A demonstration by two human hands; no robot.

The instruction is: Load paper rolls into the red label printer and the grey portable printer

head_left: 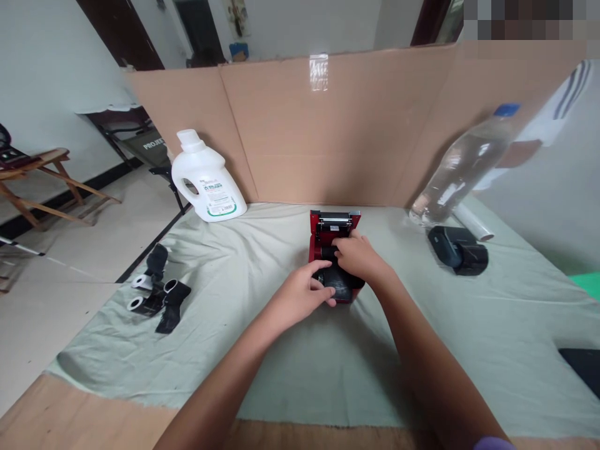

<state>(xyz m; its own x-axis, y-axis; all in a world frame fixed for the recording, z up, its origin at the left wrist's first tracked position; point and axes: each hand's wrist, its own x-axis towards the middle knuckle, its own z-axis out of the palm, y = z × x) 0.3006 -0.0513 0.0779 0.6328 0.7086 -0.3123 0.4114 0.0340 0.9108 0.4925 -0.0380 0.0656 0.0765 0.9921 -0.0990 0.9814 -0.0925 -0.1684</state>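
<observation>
A small red printer with its lid open stands in the middle of the pale green cloth. A black roll lies in its front part. My left hand curls round the near left side of the roll and the printer, fingers bent on it. My right hand reaches in from the right with its fingers pressed down on the black roll inside the printer.
A white detergent jug stands back left, a clear water bottle leans back right. A black device and a white tube lie on the right. Several black rolls lie left. A cardboard screen walls off the back.
</observation>
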